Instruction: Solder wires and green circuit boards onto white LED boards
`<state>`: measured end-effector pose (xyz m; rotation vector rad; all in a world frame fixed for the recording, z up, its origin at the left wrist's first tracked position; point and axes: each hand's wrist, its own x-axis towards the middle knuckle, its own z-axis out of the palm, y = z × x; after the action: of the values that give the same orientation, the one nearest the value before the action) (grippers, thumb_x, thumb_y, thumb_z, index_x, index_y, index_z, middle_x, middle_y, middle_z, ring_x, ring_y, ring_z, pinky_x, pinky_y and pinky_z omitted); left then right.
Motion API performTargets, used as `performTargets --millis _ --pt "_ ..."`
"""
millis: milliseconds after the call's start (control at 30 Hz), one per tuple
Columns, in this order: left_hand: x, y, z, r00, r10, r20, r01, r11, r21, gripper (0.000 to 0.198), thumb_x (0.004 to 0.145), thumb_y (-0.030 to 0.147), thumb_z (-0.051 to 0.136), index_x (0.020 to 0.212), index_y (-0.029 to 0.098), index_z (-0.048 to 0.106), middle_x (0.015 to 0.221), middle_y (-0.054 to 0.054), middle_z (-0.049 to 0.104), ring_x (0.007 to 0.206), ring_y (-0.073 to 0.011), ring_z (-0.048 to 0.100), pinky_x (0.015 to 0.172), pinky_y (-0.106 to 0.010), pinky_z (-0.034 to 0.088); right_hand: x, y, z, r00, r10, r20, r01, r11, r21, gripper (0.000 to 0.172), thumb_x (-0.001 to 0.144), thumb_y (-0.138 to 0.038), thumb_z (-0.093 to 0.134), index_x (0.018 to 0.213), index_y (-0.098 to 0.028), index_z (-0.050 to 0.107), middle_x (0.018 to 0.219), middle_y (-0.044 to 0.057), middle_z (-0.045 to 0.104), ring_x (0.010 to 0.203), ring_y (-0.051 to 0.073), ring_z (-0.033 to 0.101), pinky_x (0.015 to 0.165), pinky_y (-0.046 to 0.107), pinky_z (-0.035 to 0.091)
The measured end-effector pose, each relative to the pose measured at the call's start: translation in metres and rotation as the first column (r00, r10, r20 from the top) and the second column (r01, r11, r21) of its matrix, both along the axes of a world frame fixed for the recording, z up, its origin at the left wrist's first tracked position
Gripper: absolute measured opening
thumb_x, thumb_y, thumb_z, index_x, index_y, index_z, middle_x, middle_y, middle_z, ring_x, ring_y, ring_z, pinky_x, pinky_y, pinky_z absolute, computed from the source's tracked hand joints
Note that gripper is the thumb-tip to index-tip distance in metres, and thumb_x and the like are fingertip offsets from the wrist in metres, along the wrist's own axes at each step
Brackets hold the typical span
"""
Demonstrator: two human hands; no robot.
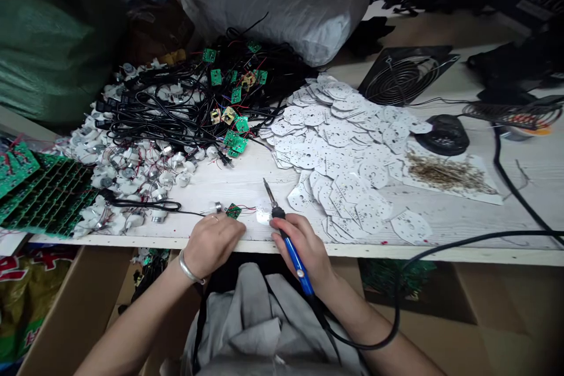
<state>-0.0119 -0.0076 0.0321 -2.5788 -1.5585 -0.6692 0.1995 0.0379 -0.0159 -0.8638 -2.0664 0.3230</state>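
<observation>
My right hand point(304, 244) grips a blue-handled soldering iron point(293, 252), its metal tip pointing up and away over the table. Just below the tip, close to my right fingertips, lies a small shiny white piece point(263, 214). My left hand point(215, 239), with a bracelet at the wrist, is closed at the table's front edge; what its fingers hold, if anything, is hidden. Right by those fingers sits a small green circuit board point(233, 210), with thin red wires running right toward the white piece. A small silver motor point(215, 207) and a black cable point(145, 204) lie beside the board.
White round boards point(335, 141) are heaped at centre right. Black cables point(154, 114) and white motor parts point(132, 170) pile up at left, beside green panels point(48, 188). A fan point(400, 79) stands behind. The iron's cord point(440, 241) loops across the right.
</observation>
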Motion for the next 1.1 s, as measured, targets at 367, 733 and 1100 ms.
performTargets --millis 367,733,1100 --pt "0.033 0.027 -0.002 0.968 0.234 -0.088 -0.22 0.965 0.145 0.011 0.088 0.018 0.056 0.082 0.019 0.065 0.073 -0.002 0.067 0.072 -0.0183 0.052 0.065 -0.035 0.033 0.001 0.0 -0.001 0.999 0.032 0.004 -0.032 0.997 -0.069 0.021 0.094 -0.023 0.048 0.115 -0.021 0.052 0.094 0.007 0.056 0.072 0.013 0.064 0.057 0.021 0.055" --pt "0.027 0.036 -0.018 0.97 0.238 0.056 -0.244 0.961 0.129 0.011 0.084 0.017 0.06 0.075 0.02 0.064 0.066 0.003 0.067 0.068 -0.0152 0.054 0.072 -0.034 0.031 0.002 0.001 0.002 0.999 0.046 0.015 -0.045 0.993 -0.109 0.022 0.094 -0.023 0.048 0.116 -0.022 0.051 0.094 0.006 0.057 0.074 0.014 0.065 0.059 0.022 0.056" --pt "0.025 0.033 -0.02 0.966 0.252 0.054 -0.256 0.96 0.114 0.01 0.08 0.019 0.065 0.07 0.023 0.067 0.066 0.001 0.063 0.07 -0.0169 0.052 0.075 -0.036 0.03 0.002 0.0 0.003 0.999 0.025 0.04 -0.021 0.994 -0.11 0.022 0.094 -0.023 0.048 0.116 -0.023 0.05 0.094 0.006 0.058 0.076 0.014 0.066 0.06 0.021 0.057"
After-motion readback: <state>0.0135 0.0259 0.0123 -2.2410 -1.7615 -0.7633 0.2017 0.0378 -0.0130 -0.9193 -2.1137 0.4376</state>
